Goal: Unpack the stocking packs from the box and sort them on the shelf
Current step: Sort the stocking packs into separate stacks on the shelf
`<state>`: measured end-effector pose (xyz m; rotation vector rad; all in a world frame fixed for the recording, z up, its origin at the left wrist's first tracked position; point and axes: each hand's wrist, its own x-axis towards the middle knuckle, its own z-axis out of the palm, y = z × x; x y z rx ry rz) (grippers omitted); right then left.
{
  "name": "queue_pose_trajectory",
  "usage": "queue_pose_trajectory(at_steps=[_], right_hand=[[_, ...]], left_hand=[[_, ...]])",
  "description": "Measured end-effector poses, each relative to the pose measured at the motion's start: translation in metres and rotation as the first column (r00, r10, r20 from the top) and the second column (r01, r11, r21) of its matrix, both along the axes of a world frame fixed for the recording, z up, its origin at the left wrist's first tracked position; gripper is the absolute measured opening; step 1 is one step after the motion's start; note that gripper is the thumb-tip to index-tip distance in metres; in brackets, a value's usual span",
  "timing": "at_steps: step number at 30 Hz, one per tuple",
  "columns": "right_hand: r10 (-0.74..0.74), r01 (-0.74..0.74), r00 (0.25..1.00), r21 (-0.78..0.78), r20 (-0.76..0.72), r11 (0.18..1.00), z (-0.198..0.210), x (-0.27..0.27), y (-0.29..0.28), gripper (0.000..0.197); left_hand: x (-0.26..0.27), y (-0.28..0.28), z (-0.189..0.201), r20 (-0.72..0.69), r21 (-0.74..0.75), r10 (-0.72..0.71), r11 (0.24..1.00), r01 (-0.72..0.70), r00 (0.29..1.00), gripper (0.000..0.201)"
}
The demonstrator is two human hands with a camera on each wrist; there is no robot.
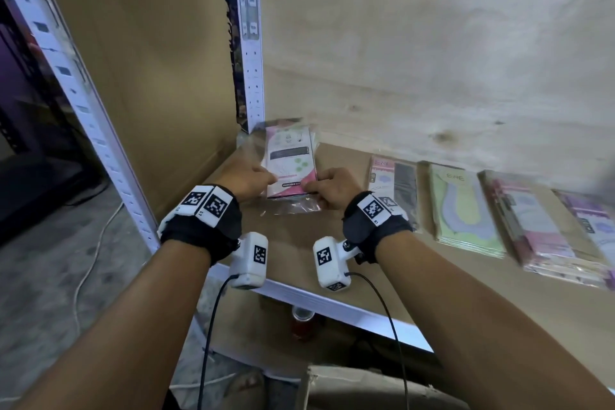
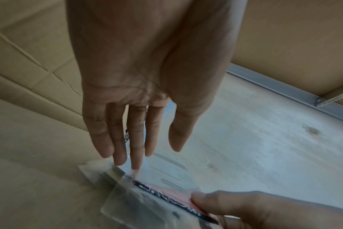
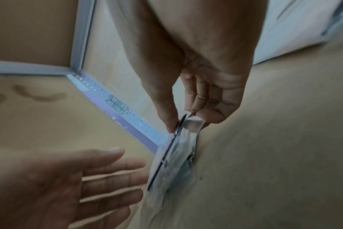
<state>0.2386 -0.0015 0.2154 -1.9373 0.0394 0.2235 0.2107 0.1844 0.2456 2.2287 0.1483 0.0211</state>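
Observation:
A pink-and-white stocking pack (image 1: pixel 290 163) in clear plastic lies at the left rear corner of the shelf board (image 1: pixel 293 243), atop others. My right hand (image 1: pixel 327 188) pinches its near right edge between thumb and fingers (image 3: pixel 171 122); the pack (image 3: pixel 176 156) shows edge-on there. My left hand (image 1: pixel 253 178) has straight fingers (image 2: pixel 135 158) whose tips touch the pack's (image 2: pixel 158 190) left edge. The box (image 1: pixel 352 386) sits low at the bottom of the head view, below the shelf.
Several stacks of packs lie in a row to the right: a black-and-pink one (image 1: pixel 396 183), a green one (image 1: pixel 466 210), a pink one (image 1: pixel 539 226). A white upright post (image 1: pixel 249 43) stands behind the corner. A can (image 1: pixel 302 319) sits under the shelf.

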Motion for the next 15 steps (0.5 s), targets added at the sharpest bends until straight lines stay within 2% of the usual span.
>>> queue_pose_trajectory(at_steps=[2,5,8,11,13,15], right_hand=[[0.027,-0.026,1.000,0.067,-0.005,0.997,0.005,-0.009,-0.013,0.007],[0.047,-0.053,0.997,0.105,0.056,0.993,0.020,-0.025,-0.037,0.013],[0.060,-0.078,0.985,0.108,0.163,0.991,0.039,-0.046,-0.060,0.011],[0.070,-0.077,0.941,0.009,0.331,0.997,0.055,-0.070,-0.083,0.017],[0.113,-0.067,0.909,-0.129,0.401,0.989,0.063,-0.086,-0.102,0.018],[0.187,-0.062,0.872,-0.276,0.453,0.959,0.067,-0.100,-0.123,0.018]], left_hand=[[-0.002,-0.005,0.000,-0.002,-0.065,0.015,0.998,-0.015,1.000,0.013],[-0.006,-0.020,0.005,-0.074,-0.225,-0.005,0.974,-0.012,0.997,0.039],[-0.017,-0.046,0.019,-0.117,-0.525,-0.055,0.851,-0.015,0.992,0.057],[-0.024,-0.072,0.035,-0.155,-0.711,-0.115,0.702,-0.030,0.981,0.076],[-0.026,-0.089,0.041,-0.154,-0.792,-0.141,0.609,-0.036,0.978,0.070],[-0.028,-0.106,0.043,-0.137,-0.829,-0.154,0.559,-0.028,0.978,0.051]])
